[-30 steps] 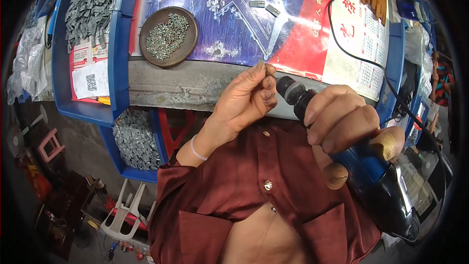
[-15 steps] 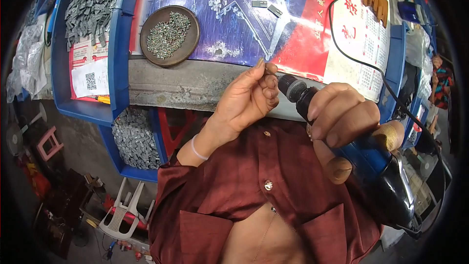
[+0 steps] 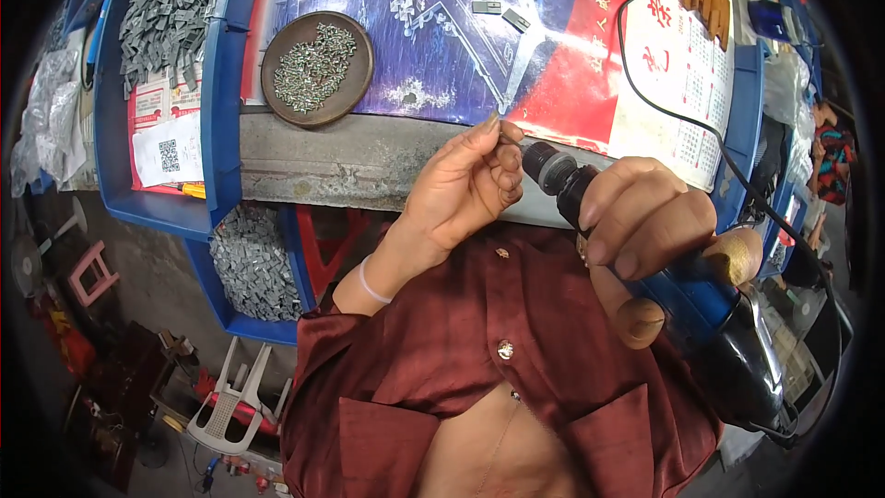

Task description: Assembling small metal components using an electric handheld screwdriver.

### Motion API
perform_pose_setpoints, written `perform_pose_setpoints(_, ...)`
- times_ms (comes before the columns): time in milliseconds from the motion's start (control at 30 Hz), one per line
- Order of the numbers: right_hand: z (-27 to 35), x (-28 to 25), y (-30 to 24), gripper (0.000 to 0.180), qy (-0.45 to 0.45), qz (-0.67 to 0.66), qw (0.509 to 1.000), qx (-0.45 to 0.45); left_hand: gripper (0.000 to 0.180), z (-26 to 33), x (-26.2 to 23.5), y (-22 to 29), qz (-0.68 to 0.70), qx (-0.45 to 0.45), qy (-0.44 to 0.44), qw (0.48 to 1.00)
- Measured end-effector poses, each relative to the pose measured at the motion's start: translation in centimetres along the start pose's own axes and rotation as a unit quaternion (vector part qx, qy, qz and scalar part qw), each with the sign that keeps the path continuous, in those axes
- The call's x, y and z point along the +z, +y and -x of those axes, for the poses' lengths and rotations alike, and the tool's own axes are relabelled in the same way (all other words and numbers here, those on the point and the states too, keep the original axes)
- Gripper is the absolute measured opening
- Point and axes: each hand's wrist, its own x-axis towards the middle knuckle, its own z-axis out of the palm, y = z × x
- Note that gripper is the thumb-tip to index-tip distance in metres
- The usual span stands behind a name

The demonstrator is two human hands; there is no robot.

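We pinch a small metal piece (image 3: 510, 136) in our left hand (image 3: 466, 186) at the tip of the electric screwdriver (image 3: 645, 263) that our right hand (image 3: 645, 240) clamps, near the bench (image 3: 369, 161) edge, so, judging by the full dish of screws (image 3: 316, 67), most work remains.

single head-worn fisheye view, looking steeply down, close above both hands and the workbench (image 3: 369, 166) edge.
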Motion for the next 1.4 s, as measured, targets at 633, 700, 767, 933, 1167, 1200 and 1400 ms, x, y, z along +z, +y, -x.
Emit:
perform_pose_setpoints(633, 0.2, -0.2, -0.2, 0.045, 0.118, -0.062, 0.991, -0.023, 0.017, -0.2, 1.7, 1.8, -0.500, 0.283, 0.133, 0.807)
perform_pose_setpoints(700, 0.1, -0.8, -0.2, 0.048, 0.063, 0.001, 0.998, -0.016, 0.020, -1.3, 3.0, 3.4, -0.636, 0.351, 0.121, 0.677)
perform_pose_setpoints(767, 0.1, -0.4, -0.3, 0.047, 0.092, 0.003, 0.996, -0.012, 0.025, -3.1, 3.4, 5.0, -0.775, 0.426, 0.107, 0.455)
perform_pose_setpoints(933, 1.0, -0.3, -0.2, 0.054, 0.163, -0.020, 0.986, -0.029, 0.022, -7.8, 2.9, 7.5, -0.858, 0.390, 0.172, 0.286)
perform_pose_setpoints(1167, 1.8, -0.9, -0.1, 0.050, 0.192, 0.035, 0.980, -0.047, 0.012, -8.5, 2.3, 7.6, -0.865, 0.396, 0.154, 0.268)
perform_pose_setpoints(1200, 1.8, -0.9, 0.1, 0.050, 0.192, 0.027, 0.980, -0.047, 0.012, -8.0, 1.9, 7.6, -0.866, 0.394, 0.161, 0.264)
perform_pose_setpoints(1400, 1.4, -0.9, 0.0, 0.054, 0.194, 0.056, 0.979, -0.026, 0.015, -4.5, 2.0, 6.2, -0.880, 0.353, 0.133, 0.287)
